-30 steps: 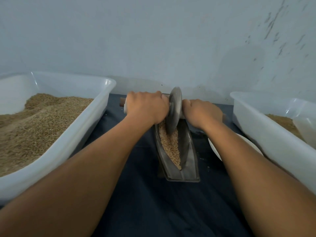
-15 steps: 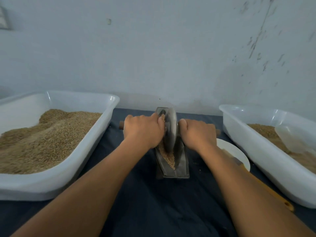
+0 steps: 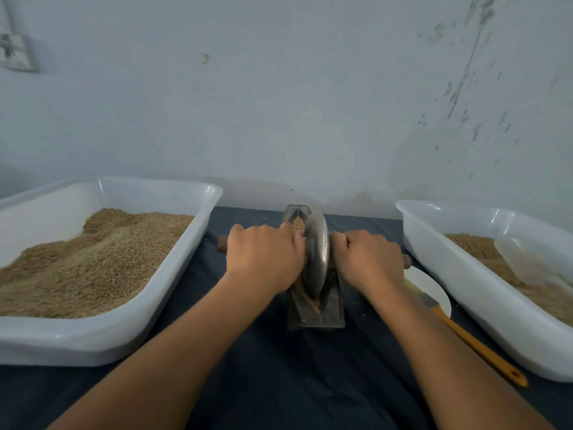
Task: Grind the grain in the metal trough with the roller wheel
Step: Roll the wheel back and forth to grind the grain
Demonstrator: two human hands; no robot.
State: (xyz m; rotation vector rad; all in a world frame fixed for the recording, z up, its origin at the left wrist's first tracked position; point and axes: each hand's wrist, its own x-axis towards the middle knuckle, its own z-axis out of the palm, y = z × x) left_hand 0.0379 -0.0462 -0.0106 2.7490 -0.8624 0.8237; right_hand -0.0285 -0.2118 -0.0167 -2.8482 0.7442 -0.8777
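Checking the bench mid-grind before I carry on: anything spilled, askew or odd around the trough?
Only small things. A few pale crumbs lie on the dark cloth right of the metal trough, likely thrown-out grain. The orange-handled brush lies half on the white plate. The roller wheel sits in the trough; both hands grip its handle.

Two white tubs (image 3: 102, 336) (image 3: 483, 299), one trough (image 3: 328, 315), one wheel (image 3: 316, 252).

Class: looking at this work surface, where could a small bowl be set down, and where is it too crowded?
Free: dark cloth between the left tray and metal trough, under the forearms. Crowded: right of the trough, where plate and brush lie beside the right tray.
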